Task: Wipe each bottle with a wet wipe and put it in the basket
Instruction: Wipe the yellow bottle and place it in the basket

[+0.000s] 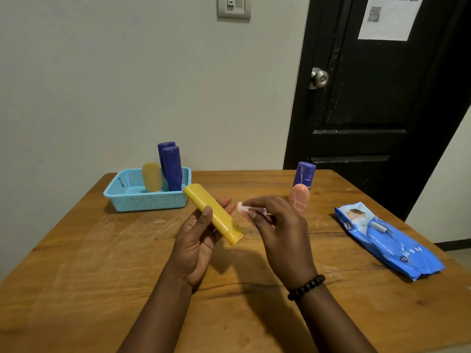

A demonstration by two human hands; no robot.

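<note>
Left hand (196,247) grip clasps smooth yellow bottle (212,214) | right hand (277,225) pinches crumpled wipe (244,207)

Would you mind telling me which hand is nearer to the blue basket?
Left. The left hand, holding the yellow bottle, sits just right of the blue basket; the right hand, pinching the wet wipe, is farther right.

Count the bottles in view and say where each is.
6. Three stand in the basket: two purple, one yellow. The left hand holds a yellow one. A purple and a pink stand on the table. Others may hide behind.
</note>
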